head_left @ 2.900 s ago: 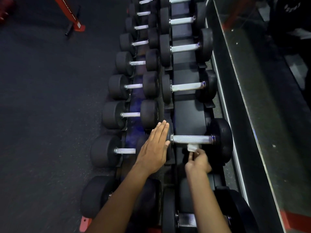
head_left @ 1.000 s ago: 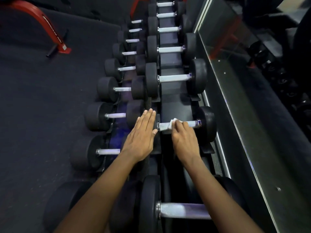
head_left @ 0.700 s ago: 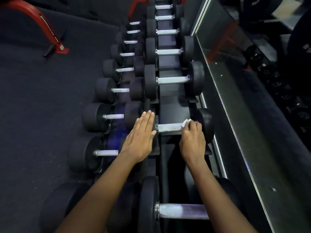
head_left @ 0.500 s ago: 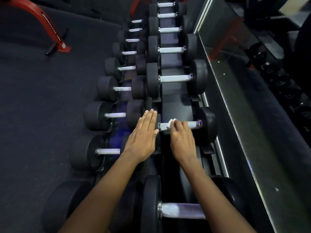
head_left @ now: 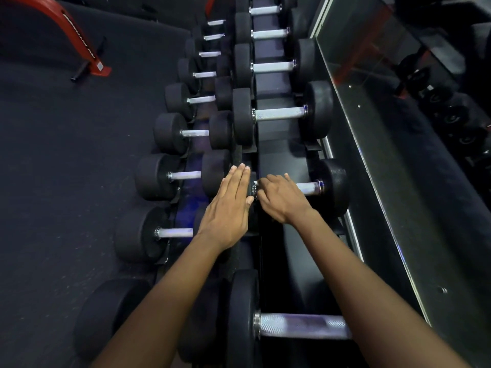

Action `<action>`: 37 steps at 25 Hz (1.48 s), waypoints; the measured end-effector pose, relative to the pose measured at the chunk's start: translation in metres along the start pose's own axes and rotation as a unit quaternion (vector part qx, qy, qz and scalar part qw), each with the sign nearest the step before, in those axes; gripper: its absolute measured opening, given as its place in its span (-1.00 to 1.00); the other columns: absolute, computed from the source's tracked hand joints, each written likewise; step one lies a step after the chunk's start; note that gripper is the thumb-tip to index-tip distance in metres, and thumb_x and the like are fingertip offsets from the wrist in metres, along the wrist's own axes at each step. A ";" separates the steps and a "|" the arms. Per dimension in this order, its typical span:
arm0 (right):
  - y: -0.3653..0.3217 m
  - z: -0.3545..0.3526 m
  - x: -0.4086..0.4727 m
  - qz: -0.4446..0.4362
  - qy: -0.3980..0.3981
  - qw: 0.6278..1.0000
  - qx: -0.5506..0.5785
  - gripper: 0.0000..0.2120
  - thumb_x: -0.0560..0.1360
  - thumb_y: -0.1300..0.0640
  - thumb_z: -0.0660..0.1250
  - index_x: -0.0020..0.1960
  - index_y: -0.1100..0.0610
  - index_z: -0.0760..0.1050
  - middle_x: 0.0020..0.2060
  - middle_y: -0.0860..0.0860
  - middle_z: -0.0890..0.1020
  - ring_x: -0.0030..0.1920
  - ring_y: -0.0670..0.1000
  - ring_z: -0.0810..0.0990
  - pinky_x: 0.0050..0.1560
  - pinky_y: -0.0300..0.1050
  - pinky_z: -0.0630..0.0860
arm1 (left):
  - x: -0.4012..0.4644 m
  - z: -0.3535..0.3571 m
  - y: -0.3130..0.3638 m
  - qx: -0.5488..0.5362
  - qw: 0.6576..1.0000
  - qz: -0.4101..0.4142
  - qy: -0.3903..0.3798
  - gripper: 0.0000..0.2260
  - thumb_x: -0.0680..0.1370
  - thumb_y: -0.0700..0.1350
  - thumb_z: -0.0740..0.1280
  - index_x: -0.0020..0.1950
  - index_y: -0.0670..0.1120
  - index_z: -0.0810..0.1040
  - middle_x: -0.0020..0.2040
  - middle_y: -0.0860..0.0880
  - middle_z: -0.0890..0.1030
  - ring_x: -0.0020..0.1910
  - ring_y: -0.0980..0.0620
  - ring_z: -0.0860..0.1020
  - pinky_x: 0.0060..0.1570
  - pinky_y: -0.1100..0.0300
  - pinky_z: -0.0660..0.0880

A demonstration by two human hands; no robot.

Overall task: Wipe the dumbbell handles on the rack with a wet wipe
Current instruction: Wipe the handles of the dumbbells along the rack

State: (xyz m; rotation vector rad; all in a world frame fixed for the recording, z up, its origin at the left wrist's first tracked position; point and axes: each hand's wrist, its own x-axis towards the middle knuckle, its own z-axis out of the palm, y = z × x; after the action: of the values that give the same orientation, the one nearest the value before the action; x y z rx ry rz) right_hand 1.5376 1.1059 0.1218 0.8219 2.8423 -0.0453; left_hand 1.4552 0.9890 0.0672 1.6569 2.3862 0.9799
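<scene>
Head view: I log left hand point(head_left: 228, 208) flat, fingers straight, pressing the dumbbell's point(head_left: 330, 185) inner weight. Right hand point(head_left: 281, 199) curled over its handle point(head_left: 308, 187) at the left end; wet wipe hidden underneath, probably.

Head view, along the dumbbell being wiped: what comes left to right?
Left hand flat on the inner weight head → right hand over the handle → bare handle → outer weight head → mirror.

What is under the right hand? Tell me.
The right hand covers the left end of a dumbbell handle. The wipe is hidden by the fingers; only bare metal shows to the right.
</scene>
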 end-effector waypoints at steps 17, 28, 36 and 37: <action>0.018 -0.016 -0.004 0.043 0.001 0.997 -0.071 -0.67 0.59 0.03 0.09 0.16 0.17 0.52 0.11 0.12 0.57 0.18 0.19 0.43 0.06 0.01 0.38 | -0.001 -0.001 0.001 -0.006 1.000 -0.003 0.000 -0.47 0.60 -0.01 -0.05 0.54 -0.16 0.04 0.55 -0.06 0.08 0.53 0.04 -0.02 0.47 0.14 0.11; -0.032 0.044 -0.032 0.123 0.241 0.941 0.201 -0.93 0.44 0.38 0.27 -0.09 0.28 0.46 -0.10 0.19 0.49 -0.17 0.25 0.51 -0.24 0.09 0.49 | -0.001 -0.003 0.001 -0.017 1.000 -0.006 -0.008 -0.49 0.61 -0.06 0.01 0.54 -0.18 0.06 0.55 -0.08 0.09 0.53 0.02 -0.02 0.46 0.09 0.14; 0.003 0.035 -0.049 0.272 0.354 0.866 0.223 -0.91 0.48 0.34 0.29 -0.04 0.34 0.51 -0.03 0.27 0.53 -0.14 0.28 0.55 -0.10 -0.02 0.38 | -0.001 -0.007 0.003 -0.013 1.000 -0.007 -0.018 -0.50 0.63 -0.13 0.09 0.54 -0.16 0.03 0.55 -0.06 0.07 0.53 0.03 -0.02 0.47 0.14 0.11; 0.006 0.034 -0.052 0.290 0.362 0.861 0.209 -0.90 0.48 0.33 0.29 -0.02 0.34 0.51 -0.04 0.28 0.54 -0.14 0.29 0.56 -0.10 0.02 0.41 | -0.001 -0.007 0.003 -0.012 1.000 -0.006 -0.017 -0.50 0.63 -0.13 0.10 0.54 -0.16 0.03 0.55 -0.06 0.07 0.53 0.02 -0.02 0.47 0.13 0.11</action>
State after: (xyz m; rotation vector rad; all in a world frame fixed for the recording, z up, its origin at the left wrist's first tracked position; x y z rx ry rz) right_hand 1.5896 1.0813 0.0979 2.1645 3.0990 -0.3445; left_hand 1.4551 0.9857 0.0745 1.6358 2.3515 0.9672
